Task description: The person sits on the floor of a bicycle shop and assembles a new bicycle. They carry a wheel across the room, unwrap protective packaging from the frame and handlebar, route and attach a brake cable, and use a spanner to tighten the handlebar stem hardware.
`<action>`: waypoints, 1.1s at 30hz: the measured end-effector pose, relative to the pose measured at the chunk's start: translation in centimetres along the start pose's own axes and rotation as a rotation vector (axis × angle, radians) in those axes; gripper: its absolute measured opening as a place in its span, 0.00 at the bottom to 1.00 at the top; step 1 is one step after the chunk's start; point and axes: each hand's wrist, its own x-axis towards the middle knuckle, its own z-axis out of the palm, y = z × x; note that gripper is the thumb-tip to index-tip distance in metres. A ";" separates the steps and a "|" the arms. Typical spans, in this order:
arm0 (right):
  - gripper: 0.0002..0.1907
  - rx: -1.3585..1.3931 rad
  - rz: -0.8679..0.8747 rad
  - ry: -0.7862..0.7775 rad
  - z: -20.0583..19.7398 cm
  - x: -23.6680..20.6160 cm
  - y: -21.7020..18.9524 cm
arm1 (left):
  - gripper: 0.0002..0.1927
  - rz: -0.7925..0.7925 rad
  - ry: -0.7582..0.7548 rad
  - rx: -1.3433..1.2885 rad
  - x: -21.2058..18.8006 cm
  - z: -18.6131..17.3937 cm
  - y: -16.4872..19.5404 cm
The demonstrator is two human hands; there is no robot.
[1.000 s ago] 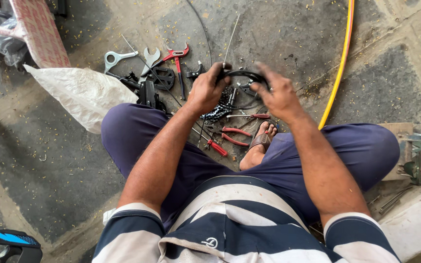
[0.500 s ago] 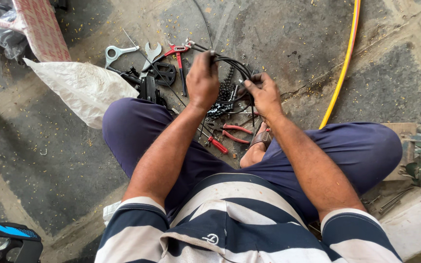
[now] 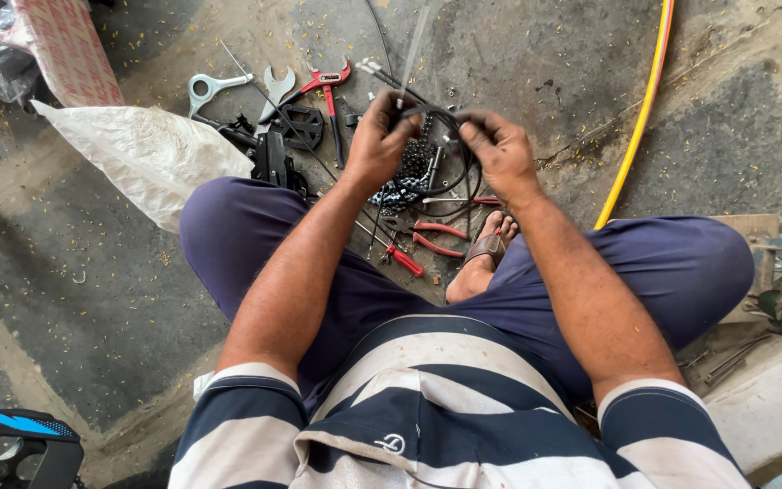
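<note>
Both hands sit closer together than before: left hand [image 3: 380, 138] and right hand [image 3: 498, 152] pinch the coiled black cable [image 3: 445, 122] above the red pliers [image 3: 427, 237].

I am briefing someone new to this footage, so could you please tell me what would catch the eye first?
At top centre, the left hand and right hand both grip a coiled thin black cable above the concrete floor. Just beneath them lie red-handled pliers among scattered metal tools, by the person's sandalled foot. A bright yellow hose runs down the right side, and a crumpled white woven sack lies at the left.
</note>
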 end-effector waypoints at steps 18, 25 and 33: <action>0.12 -0.143 0.158 0.182 0.0 -0.2 0.0 | 0.13 -0.081 0.084 -0.098 0.7 -1.5 0.3; 0.15 0.272 0.118 0.085 -1.3 -0.6 -0.2 | 0.16 -0.306 -0.232 -0.119 -0.2 -1.0 -1.7; 0.11 0.342 0.531 -0.160 -2.0 -0.6 -0.6 | 0.17 -0.165 0.122 -0.444 1.0 -2.8 -1.1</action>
